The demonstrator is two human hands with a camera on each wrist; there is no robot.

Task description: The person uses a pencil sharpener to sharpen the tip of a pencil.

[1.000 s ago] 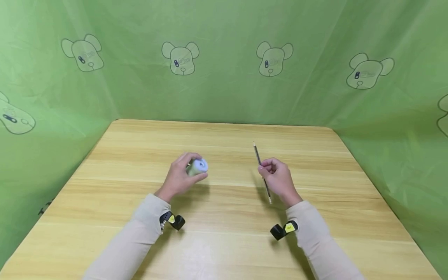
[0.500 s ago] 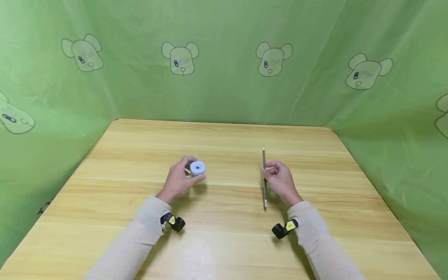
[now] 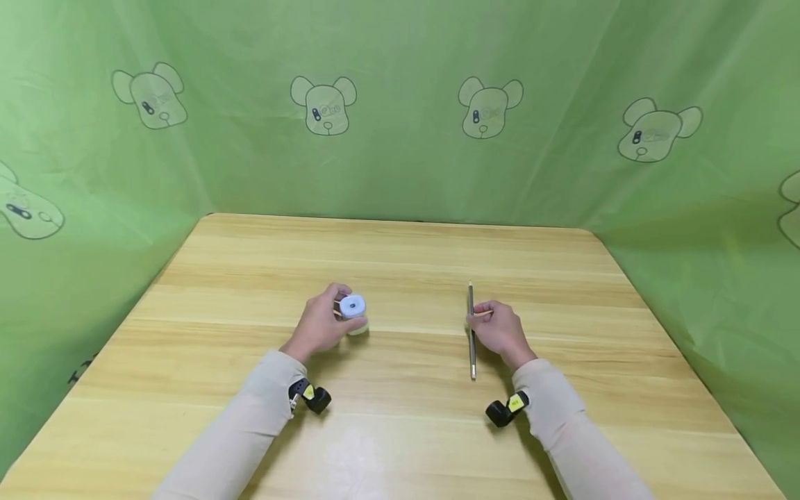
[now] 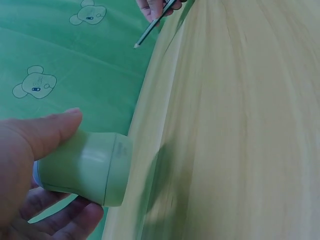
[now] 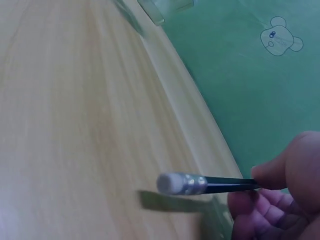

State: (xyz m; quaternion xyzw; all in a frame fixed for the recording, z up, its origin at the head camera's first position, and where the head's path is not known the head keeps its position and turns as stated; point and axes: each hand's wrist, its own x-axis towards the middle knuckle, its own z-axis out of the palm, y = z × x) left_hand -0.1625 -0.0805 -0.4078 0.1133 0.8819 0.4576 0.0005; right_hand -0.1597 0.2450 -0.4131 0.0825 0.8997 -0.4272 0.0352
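Observation:
My left hand (image 3: 317, 328) grips a small round pencil sharpener (image 3: 353, 305) between thumb and fingers, over the left middle of the table. Its top is bluish white with a dark hole in the middle; the pale green body (image 4: 82, 167) fills out below, seen side-on in the left wrist view. In my right hand (image 3: 500, 329) a dark pencil (image 3: 471, 354) is pinched at mid-length. The pencil's sharpened tip points toward the far edge, and its white eraser (image 5: 171, 184) in a silver band faces me, close over the wood in the right wrist view.
Both hands are over a wide wooden table (image 3: 400, 430) with rounded far corners. Green cloth (image 3: 400, 173) printed with bear heads hangs behind it and along both sides. Each wrist wears a black camera (image 3: 498, 414) on a strap.
The pencil has swung from a slant to nearly straight and come lower and nearer me with my right hand. The sharpener has turned upright and lowered slightly in my left hand.

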